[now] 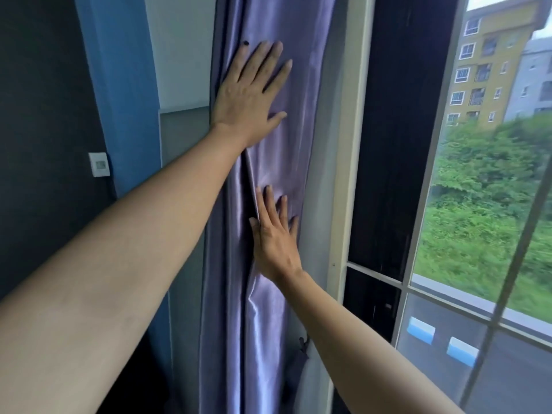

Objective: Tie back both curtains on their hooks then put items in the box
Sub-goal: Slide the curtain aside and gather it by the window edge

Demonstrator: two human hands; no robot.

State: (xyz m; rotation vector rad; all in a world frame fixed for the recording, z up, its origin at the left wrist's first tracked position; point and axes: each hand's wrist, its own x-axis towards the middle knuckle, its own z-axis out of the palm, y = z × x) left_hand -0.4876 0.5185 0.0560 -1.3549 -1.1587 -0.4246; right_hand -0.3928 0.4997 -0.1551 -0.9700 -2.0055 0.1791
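Curtain (268, 162): glossy purple, bunched just left of window frame (352, 144).
Left hand (249, 94): flat, fingers spread, pressing curtain.
Right hand (276, 234): flat against curtain, lower.
Writing: none legible.

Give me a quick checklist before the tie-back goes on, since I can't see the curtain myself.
1. Curtain gathered against the window frame: ok, bunched in folds.
2. Left hand steadying the upper part: ok, flat, fingers straight.
3. Right hand steadying lower down: ok, flat on the fabric.
4. Tie-back in hand: not ok, neither hand holds anything.
5. Hook located: cannot tell; a dark piece hangs beside the curtain's lower edge, unclear what it is.
6. Glass pane uncovered: ok, the street shows through.
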